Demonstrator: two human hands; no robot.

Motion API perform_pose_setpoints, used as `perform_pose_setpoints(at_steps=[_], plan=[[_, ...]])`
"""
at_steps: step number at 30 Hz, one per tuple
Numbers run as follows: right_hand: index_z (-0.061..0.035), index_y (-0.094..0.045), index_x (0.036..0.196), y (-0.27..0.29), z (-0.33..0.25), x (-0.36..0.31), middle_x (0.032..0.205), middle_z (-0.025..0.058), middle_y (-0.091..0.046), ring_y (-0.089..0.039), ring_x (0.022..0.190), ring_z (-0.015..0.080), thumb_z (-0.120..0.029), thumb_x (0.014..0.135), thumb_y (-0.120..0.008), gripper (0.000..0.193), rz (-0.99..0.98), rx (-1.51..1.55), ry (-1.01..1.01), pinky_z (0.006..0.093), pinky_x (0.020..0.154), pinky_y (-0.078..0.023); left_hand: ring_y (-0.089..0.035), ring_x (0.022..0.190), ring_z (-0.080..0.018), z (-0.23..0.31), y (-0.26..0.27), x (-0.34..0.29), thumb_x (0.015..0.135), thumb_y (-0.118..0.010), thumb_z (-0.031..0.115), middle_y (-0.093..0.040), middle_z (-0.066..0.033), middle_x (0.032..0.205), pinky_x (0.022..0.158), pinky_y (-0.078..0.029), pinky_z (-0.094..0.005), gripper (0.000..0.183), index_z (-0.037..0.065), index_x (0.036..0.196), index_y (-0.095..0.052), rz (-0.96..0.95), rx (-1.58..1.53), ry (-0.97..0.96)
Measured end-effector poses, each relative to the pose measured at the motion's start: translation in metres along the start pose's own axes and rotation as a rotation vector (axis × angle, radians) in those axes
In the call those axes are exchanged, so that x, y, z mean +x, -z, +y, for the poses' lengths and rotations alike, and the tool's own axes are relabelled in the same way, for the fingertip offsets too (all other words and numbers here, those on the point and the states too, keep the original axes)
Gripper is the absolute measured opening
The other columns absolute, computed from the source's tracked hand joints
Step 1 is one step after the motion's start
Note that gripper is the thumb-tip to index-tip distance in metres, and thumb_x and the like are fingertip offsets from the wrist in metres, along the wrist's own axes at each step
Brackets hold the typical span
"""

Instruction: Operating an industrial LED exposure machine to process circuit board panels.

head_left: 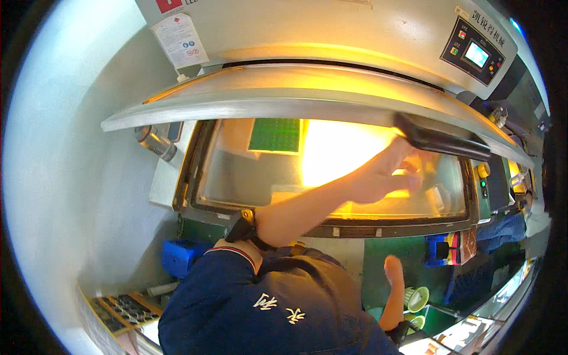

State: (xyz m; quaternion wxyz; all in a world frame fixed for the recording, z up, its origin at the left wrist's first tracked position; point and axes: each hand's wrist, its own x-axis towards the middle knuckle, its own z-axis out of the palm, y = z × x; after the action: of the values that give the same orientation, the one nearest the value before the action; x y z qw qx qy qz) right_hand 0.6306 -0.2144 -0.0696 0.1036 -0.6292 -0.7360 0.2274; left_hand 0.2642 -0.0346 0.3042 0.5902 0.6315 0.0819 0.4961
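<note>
The left hand is being held out over the glass bed of the machine, just below the black handle on the front edge of the raised lid. Its fingers are being blurred, loosely curled and half spread; whether the handle is being touched by it cannot be told. The right hand is being held low on the right, well apart from the handle, and whether anything is being gripped by it cannot be told.

Toward the far side of the bed, left of the bright glow, a green panel is being carried on the glass, its far edge being hidden by the lid. The bed is being bordered by a dark frame. To the left of this frame a bottle is being supported by a pale ledge, and to its right a yellow knob is being lit. Above the lid, a small lit screen is being carried by the machine's front. Below the bed, a blue bin is being partly hidden by the navy sleeve.
</note>
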Motion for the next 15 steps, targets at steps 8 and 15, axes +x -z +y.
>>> perform_pose_setpoints(at_steps=[8, 15], plan=[[-0.0022, -0.050, 0.074, -0.020, -0.282, 0.237, 0.073, 0.0071, -0.055, -0.051, 0.066, 0.0157, -0.020, 0.091, -0.050, 0.024, 0.101, 0.313, 0.279, 0.0360, 0.056, -0.040, -0.020, 0.140, -0.0390, -0.093, 0.307, -0.222, 0.081, -0.050, 0.067, -0.021, -0.0139, 0.154, 0.111, -0.018, -0.0573, 0.093, 0.002, 0.143, -0.031, 0.101, 1.621, 0.884], [0.0028, -0.060, 0.107, -0.081, -0.378, 0.348, 0.096, 0.0135, -0.065, -0.060, 0.085, 0.0220, -0.034, 0.083, -0.066, 0.044, 0.111, 0.620, -0.074, 0.0351, 0.077, -0.052, -0.010, 0.143, -0.0390, -0.102, 0.287, -0.298, 0.079, -0.047, 0.071, -0.012, -0.0132, 0.157, 0.113, -0.010, -0.0584, 0.100, 0.003, 0.147, -0.023, 0.123, 1.656, 0.878]])
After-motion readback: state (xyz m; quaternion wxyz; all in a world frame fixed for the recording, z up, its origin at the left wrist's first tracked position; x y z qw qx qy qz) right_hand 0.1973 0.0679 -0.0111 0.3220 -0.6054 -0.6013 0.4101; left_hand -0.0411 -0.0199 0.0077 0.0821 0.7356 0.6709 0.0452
